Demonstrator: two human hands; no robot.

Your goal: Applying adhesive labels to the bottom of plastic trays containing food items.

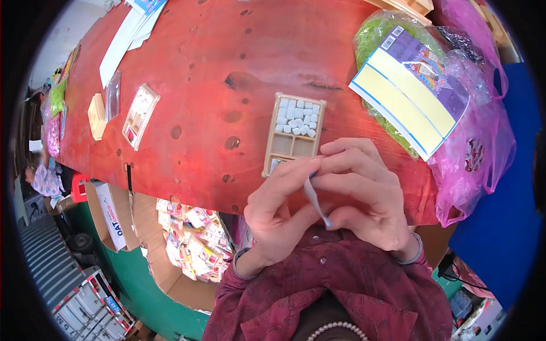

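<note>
Over the table's near edge, my left hand (pixel 277 209) and my right hand (pixel 369 193) meet at the fingertips. Both have their fingers curled around a thin pale strip (pixel 314 199), seen edge-on; its exact kind does not show. Just beyond them lies a beige compartment tray (pixel 303 148), its near end partly covered by my fingers. Several small white blocks (pixel 297 112) fill its far part, and two middle compartments hold no blocks.
Further left on the red table (pixel 199 68) lie another filled tray (pixel 135 123), a clear lid (pixel 113 96) and a beige piece (pixel 96 117). A printed card sheet (pixel 406 94) rests on plastic bags (pixel 483 165) at right. Below left stands a carton of small packets (pixel 196 241).
</note>
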